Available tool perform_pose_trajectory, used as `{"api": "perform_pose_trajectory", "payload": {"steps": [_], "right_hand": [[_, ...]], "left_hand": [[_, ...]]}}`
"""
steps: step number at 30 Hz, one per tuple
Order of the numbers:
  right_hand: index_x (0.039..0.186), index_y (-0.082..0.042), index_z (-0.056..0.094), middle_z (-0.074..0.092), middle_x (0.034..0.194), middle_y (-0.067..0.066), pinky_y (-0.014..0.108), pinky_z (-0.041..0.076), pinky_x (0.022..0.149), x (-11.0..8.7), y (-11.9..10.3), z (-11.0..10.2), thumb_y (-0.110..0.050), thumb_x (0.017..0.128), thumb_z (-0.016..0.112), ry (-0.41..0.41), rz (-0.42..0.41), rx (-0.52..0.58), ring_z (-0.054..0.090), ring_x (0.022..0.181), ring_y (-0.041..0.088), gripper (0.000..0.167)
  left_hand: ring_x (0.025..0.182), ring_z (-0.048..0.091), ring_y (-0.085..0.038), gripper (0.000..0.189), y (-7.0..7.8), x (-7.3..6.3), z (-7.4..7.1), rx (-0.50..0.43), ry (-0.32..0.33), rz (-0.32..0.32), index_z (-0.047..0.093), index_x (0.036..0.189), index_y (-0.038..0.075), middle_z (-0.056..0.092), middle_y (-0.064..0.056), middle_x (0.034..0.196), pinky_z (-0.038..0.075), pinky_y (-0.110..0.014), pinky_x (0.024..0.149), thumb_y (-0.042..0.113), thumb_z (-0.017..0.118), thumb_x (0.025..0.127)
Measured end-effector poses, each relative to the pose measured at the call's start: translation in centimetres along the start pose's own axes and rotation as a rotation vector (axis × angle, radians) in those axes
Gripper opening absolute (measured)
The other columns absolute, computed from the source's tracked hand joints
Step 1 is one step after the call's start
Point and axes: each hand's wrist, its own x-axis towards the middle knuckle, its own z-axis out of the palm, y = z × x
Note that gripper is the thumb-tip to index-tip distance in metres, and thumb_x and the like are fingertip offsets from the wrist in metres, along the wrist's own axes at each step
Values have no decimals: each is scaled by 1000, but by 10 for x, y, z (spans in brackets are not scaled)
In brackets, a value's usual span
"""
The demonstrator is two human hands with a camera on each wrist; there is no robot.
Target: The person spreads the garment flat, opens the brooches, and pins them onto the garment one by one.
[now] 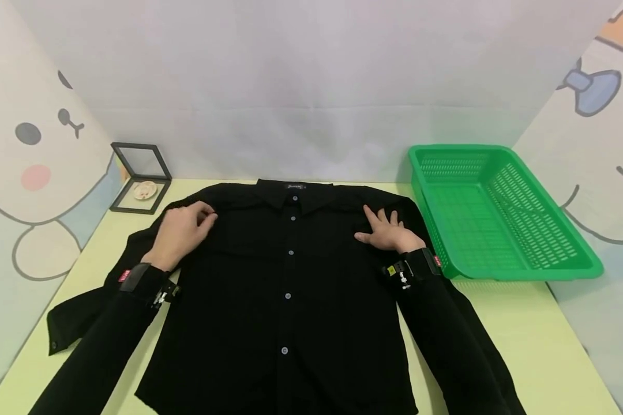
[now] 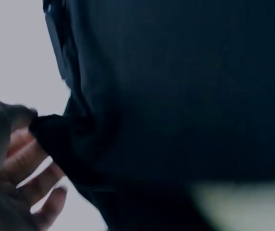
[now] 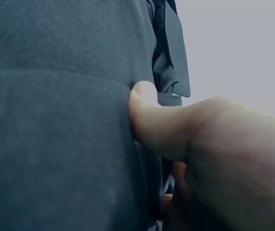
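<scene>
A black button-up shirt (image 1: 239,271) lies front up on the pale yellow table (image 1: 519,323), its collar (image 1: 270,193) toward the back wall. My left hand (image 1: 180,230) is at the shirt's shoulder on the left side. In the left wrist view, thumb and fingers of that hand (image 2: 22,163) pinch a raised fold of the black cloth (image 2: 60,137). My right hand (image 1: 389,233) rests with fingers spread on the upper chest at the right. Its thumb (image 3: 152,120) presses against the cloth in the right wrist view. One shirt sleeve (image 1: 78,317) stretches out at the left.
A green plastic basket (image 1: 503,271) stands at the right, close beside the shirt's shoulder. At the back left is an open black-framed box (image 1: 158,204) with a small round pale item (image 1: 145,190) in it. Walls enclose the table at the back and sides.
</scene>
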Motion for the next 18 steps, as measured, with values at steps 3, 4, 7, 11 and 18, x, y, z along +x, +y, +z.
{"api": "perform_pose_trajectory", "payload": {"steps": [3, 4, 7, 11, 18], "right_hand": [[166, -15, -11, -14, 168, 32, 67, -10, 124, 0, -1, 0, -41, 112, 44, -1, 0, -8, -23, 150, 57, 81], [166, -15, -11, -14, 168, 32, 67, -10, 124, 0, -1, -1, -41, 112, 44, -1, -1, -11, -23, 150, 57, 81], [166, -15, -10, -14, 167, 32, 66, -10, 124, 1, -2, -1, -42, 112, 44, -3, -7, -16, -24, 149, 57, 81], [166, -15, -11, -15, 167, 32, 66, -10, 124, 1, -3, -3, -42, 112, 43, 1, -3, -15, -24, 150, 56, 81], [166, -16, -12, -15, 168, 30, 66, -10, 124, -1, -5, -3, -41, 112, 42, -5, 8, -4, -24, 150, 55, 80]], "left_hand": [[94, 67, -31, 36, 6, -3, 7, -64, -168, -18, 59, 135, -1, 70, -20, 110, 54, -42, 80, 11, 66, 101], [97, 67, -32, 38, 8, -4, 9, -60, -216, -16, 58, 137, -1, 69, -20, 114, 55, -43, 83, 10, 66, 101], [94, 68, -32, 33, 10, -8, 11, -6, -294, 19, 62, 135, -2, 70, -22, 117, 54, -44, 81, 8, 61, 103], [81, 64, -32, 31, 10, -9, -3, 19, -291, -29, 64, 133, -3, 68, -25, 116, 49, -45, 73, 5, 50, 107], [130, 35, -66, 66, -14, -24, -51, 98, -426, -431, 20, 149, -23, 31, -53, 142, 34, -72, 109, 10, 52, 102]]}}
